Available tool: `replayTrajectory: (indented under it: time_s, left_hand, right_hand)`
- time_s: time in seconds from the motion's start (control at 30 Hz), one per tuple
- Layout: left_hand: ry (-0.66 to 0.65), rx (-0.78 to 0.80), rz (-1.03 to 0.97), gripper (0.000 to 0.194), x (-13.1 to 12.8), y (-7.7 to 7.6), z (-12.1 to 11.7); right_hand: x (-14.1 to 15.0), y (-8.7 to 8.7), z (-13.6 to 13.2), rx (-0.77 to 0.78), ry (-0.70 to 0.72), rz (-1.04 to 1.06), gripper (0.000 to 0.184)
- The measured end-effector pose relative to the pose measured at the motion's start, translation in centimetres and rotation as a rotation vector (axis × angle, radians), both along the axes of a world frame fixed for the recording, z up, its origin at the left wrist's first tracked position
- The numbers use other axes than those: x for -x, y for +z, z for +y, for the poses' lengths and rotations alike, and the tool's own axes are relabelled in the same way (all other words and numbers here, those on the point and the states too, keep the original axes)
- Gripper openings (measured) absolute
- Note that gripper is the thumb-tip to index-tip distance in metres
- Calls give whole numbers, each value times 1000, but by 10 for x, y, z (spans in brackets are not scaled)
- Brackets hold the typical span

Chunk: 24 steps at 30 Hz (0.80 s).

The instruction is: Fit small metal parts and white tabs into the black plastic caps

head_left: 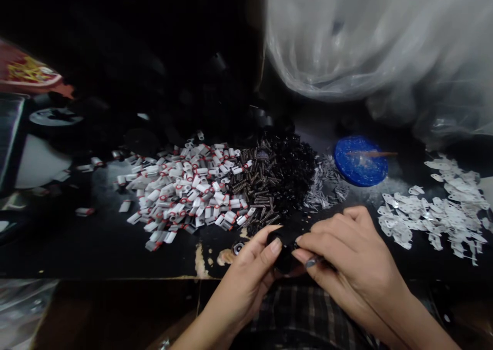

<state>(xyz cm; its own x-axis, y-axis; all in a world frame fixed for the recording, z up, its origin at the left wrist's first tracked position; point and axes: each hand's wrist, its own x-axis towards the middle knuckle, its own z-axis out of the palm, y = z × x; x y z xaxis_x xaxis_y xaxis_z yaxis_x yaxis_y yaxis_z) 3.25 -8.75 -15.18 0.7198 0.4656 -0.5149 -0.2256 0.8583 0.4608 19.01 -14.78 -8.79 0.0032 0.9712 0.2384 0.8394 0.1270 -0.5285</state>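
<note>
My left hand (252,263) holds a dark black plastic part (285,260) at the table's front edge, thumb on top of it. Close against that part, my right hand (348,252) pinches a small black piece (296,244) between thumb and index finger. A slim dark tool (315,261) with a rounded grey end is tucked in the same hand; its kind I cannot make out. Just beyond the hands lie a heap of dark springs (262,186), a pile of small glossy black parts (295,165) and small grey metal pins (325,186).
White sleeves with red bands (192,186) are heaped on the left. Flat white tabs (439,211) spread on the right. A blue lid (360,162) bears a brown stick (372,154). Clear plastic bags (346,42) hang at the back right. A small ring part (238,247) sits near the front edge.
</note>
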Motion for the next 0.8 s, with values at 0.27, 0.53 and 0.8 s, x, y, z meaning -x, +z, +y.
replayTrajectory:
  time_s: [0.27, 0.53, 0.8]
  left_hand:
    - [74, -2, 79, 19, 0, 6, 7]
    - [40, -58, 150, 25, 6, 11, 7]
    - [-15, -30, 126, 23, 4, 8, 6]
  right_hand:
    - [-4, 3, -7, 82, -37, 85, 25]
    - [0, 0, -2, 80, -59, 242, 17]
    - [3, -7, 2, -55, -26, 62, 8]
